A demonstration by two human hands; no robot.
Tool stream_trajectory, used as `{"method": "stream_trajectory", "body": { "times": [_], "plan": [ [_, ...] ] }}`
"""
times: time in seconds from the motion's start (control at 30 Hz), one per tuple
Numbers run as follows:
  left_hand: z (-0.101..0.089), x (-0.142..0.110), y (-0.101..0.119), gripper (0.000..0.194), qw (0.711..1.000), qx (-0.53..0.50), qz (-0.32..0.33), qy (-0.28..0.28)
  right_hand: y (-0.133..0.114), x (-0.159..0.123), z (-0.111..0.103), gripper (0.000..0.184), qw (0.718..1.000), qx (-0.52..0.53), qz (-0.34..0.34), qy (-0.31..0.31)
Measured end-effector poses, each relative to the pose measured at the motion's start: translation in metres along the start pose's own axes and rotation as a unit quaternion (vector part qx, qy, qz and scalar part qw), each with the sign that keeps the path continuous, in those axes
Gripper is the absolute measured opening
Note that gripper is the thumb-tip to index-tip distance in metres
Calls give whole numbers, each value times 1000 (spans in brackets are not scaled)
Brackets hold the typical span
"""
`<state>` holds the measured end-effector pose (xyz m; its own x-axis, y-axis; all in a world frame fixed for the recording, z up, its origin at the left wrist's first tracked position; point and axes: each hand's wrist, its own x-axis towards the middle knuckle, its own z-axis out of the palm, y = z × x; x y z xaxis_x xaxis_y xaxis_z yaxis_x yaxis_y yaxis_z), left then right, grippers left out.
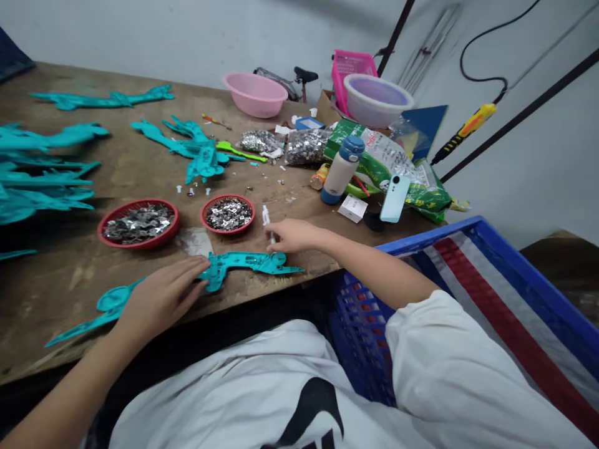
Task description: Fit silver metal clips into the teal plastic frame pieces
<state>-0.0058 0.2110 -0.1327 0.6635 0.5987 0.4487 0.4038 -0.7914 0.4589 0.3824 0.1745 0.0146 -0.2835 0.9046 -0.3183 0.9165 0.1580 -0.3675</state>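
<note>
A long teal plastic part [243, 263] lies along the front edge of the wooden table [70, 262]. My left hand [161, 298] rests flat on its middle, fingers stretched out, pressing it down. My right hand [292, 237] is at the part's right end, fingers pinched round a small white tool [267, 219] that stands upright there. Just beyond the part stand two red dishes [138, 223] [228, 214] filled with small metal pieces.
More teal parts [42, 181] are heaped at the left and middle of the table. Bags of metal pieces [304, 146], a bottle [341, 169], a phone [394, 198], a pink basin [255, 95] and a white basin [377, 100] crowd the right end. A blue crate [491, 299] stands at my right.
</note>
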Motion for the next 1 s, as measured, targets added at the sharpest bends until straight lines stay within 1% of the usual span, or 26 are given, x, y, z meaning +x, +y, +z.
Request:
{"method": "stream_trajectory", "body": {
  "times": [0.03, 0.1, 0.17, 0.23, 0.3, 0.4, 0.5, 0.57, 0.67, 0.73, 0.77, 0.83, 0.93, 1.0],
  "plan": [
    [-3, -13, -7, 41, 998, 36, 40, -11, 2, -5, -6, 21, 999, -20, 31, 3],
    [-5, -30, -14, 38, 991, 89, 101, -20, 4, -16, -20, 18, 996, -48, 78, 18],
    [-5, -37, -15, 41, 981, 132, 140, -22, 7, -29, -36, 25, 989, -79, 113, 47],
    [-4, -38, -12, 45, 976, 153, 155, -23, 12, -41, -53, 35, 981, -114, 143, 66],
    [-4, -35, -6, 47, 974, 157, 159, -25, 25, -47, -69, 39, 972, -148, 174, 51],
    [-5, -32, 1, 47, 975, 159, 153, -30, 61, -45, -81, 41, 964, -160, 211, -14],
    [-7, -34, 7, 50, 979, 153, 132, -29, 103, -36, -78, 42, 957, -146, 244, -64],
    [-9, -36, 11, 59, 981, 151, 115, -22, 124, -33, -71, 39, 952, -131, 257, -101],
    [-12, -35, 17, 77, 983, 162, 88, -18, 142, -33, -63, 39, 952, -113, 253, -132],
    [-15, -32, 20, 82, 982, 169, 78, -24, 146, -34, -60, 42, 953, -108, 248, -134],
    [-16, -30, 21, 82, 982, 169, 79, -27, 146, -34, -58, 43, 954, -107, 246, -135],
    [-19, -26, 22, 75, 981, 168, 88, -29, 146, -34, -56, 46, 953, -104, 245, -142],
    [-22, -20, 24, 54, 980, 167, 106, -28, 149, -36, -54, 53, 954, -105, 244, -136],
    [-24, -17, 26, 43, 979, 169, 109, -31, 153, -39, -53, 57, 956, -97, 240, -137]
  ]
}}
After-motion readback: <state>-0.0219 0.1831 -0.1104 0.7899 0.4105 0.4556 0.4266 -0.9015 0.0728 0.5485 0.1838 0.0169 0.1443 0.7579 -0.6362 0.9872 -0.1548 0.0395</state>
